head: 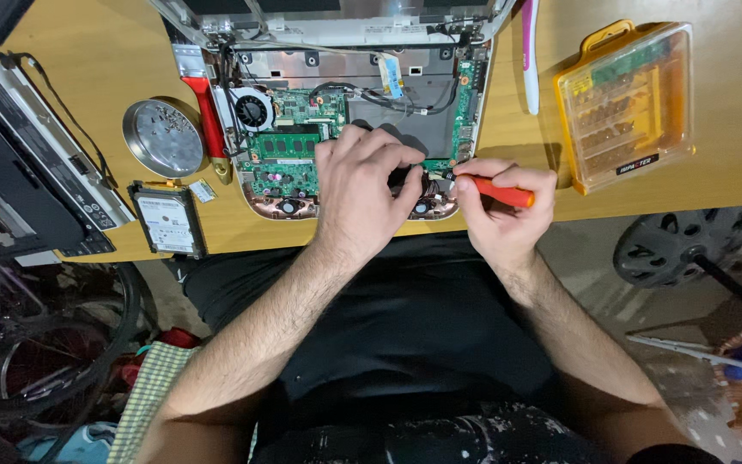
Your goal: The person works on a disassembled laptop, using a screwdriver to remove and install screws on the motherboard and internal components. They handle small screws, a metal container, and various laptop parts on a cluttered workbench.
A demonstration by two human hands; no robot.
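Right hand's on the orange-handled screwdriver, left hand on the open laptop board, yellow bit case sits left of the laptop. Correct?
Not quite: in the head view the yellow bit case sits right of the laptop. The right hand does hold the orange-handled screwdriver, and the left hand is on the board.

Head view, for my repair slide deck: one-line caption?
Left hand steadies an opened laptop while the right hand works a red-handled screwdriver at its front edge.

The screwdriver (498, 191) handle is red-orange. The circuit board (289, 146) is green, the bit case (627, 103) right of it translucent yellow, the screw tin (163, 137) left of it silver, the table (732, 51) light wood.
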